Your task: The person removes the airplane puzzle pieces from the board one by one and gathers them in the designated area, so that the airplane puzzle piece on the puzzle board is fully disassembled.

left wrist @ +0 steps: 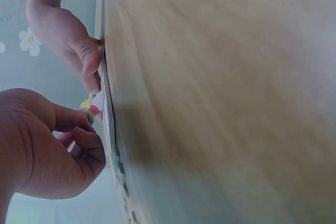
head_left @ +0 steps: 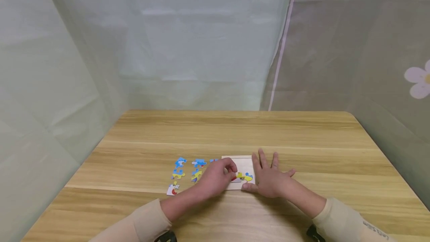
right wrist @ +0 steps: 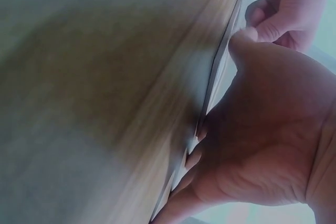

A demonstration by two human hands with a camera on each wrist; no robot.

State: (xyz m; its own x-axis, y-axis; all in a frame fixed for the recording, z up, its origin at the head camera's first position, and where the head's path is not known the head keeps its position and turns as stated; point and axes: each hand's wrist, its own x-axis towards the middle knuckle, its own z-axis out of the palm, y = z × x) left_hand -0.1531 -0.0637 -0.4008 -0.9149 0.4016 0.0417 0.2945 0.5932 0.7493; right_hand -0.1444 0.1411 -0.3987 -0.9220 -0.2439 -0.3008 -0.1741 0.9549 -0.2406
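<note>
My left hand [head_left: 215,176] is over the left part of a shallow, pale puzzle board [head_left: 244,163], thumb and index finger pinching a jigsaw piece [left wrist: 92,107] with red and yellow on it. The fingers partly hide this piece, low over the board's surface. Just right of it, a yellow and blue jigsaw piece [head_left: 248,178] lies inside the board near its right side. My right hand [head_left: 272,182] is spread along the board's right edge, fingers straight and pointing away from me. Its thumb [right wrist: 244,39] rests on the near rim.
Left of the board, several loose jigsaw pieces lie in rough rows, among them a blue one [head_left: 180,162], a blue and yellow one [head_left: 178,174] and a white one with red [head_left: 173,189]. My left forearm passes close by them. The wooden table [head_left: 134,130] extends back to a hanging cloth [head_left: 208,47].
</note>
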